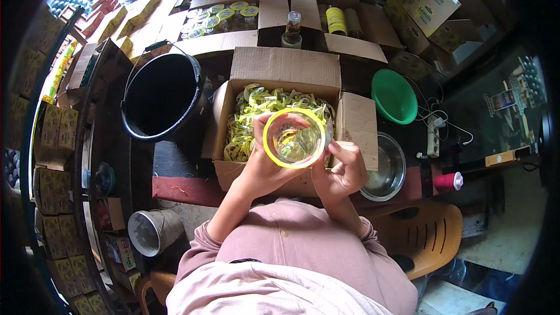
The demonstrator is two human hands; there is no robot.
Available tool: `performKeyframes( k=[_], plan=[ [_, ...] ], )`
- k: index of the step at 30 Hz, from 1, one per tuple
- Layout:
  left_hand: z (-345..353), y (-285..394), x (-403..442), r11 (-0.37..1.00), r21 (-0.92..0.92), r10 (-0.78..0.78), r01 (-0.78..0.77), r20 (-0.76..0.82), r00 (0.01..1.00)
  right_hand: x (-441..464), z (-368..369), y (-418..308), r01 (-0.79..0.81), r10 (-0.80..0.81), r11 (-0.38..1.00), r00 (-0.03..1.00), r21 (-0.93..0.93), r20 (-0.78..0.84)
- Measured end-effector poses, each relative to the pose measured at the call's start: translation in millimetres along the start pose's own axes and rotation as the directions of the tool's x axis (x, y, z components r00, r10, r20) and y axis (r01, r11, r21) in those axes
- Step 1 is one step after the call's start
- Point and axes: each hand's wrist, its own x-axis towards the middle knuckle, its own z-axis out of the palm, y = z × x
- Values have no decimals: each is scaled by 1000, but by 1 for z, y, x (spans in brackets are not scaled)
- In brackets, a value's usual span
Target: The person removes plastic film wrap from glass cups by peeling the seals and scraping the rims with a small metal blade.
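My left hand (pixel 259 166) is wrapped around a clear plastic cup (pixel 294 139) with a yellow rim, its mouth tilted up toward me. Fingers show through the far wall of the cup. At the cup's right edge my right hand (pixel 341 169) is closed in a pinch, close against the rim. A thin, clear sliver shows by its fingertips, too small to name. Behind and below both hands stands an open cardboard box (pixel 286 65) heaped with yellow-and-clear plastic strips (pixel 248 119).
A black bucket (pixel 160 96) stands left of the box. On the right are a green basin (pixel 394 96), a metal bowl (pixel 394 166), a power strip (pixel 433 137) and a pink thread spool (pixel 446 182). Another carton of yellow-lidded cups (pixel 224 14) sits behind. An orange chair (pixel 426 233) is beside me.
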Motion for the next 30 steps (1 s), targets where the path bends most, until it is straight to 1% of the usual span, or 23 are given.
performKeyframes(
  k=[1,3,4,7,9,10,12,13,14,17,20,23,26,27,29,30],
  plan=[
    [-1,1,0,999,47,13,-14,23,1000,1,0,1,6,-6,1000,1000,-6,8],
    [-3,4,1,998,66,17,-20,52,999,6,-1,4,19,-18,1000,1000,-17,26],
    [-3,5,1,997,75,17,-22,66,998,7,-1,6,6,-6,1000,999,18,36],
    [0,-8,-3,981,-186,-45,53,48,998,10,-3,6,-50,43,992,997,112,59],
    [-2,-14,-5,983,-169,-62,73,68,996,10,-3,5,-107,99,982,994,158,56],
    [-3,-16,-5,984,-160,-71,83,78,994,10,-4,5,-123,117,981,992,150,50],
    [-1,-19,-4,952,-293,-78,90,52,996,9,-4,2,-158,154,979,987,131,37],
    [0,-20,-4,930,-357,-83,92,39,996,10,-5,0,-135,133,985,991,111,30],
    [-2,-19,-4,951,-287,-100,112,58,993,11,-4,-2,-112,111,989,994,92,23],
    [2,-17,-3,891,-435,-131,129,25,991,10,-3,-3,-84,82,994,996,70,24],
    [1,-19,-2,919,-379,-100,111,50,994,10,-2,-4,-80,78,996,996,37,32],
    [2,-20,-4,909,-389,-136,147,54,989,10,0,-1,-43,43,999,999,5,18],
    [-2,-19,-6,952,-240,-168,187,99,981,13,-2,1,-21,21,999,999,-28,25],
    [-4,-18,-5,973,-176,-128,148,120,984,14,-3,2,-18,19,999,999,-40,32],
    [-7,-15,-1,997,-47,-52,60,170,984,15,-4,5,-68,67,997,996,30,55],
    [-7,-15,-2,993,-76,-72,86,174,982,16,-4,7,-93,89,994,994,64,67]
  ],
)
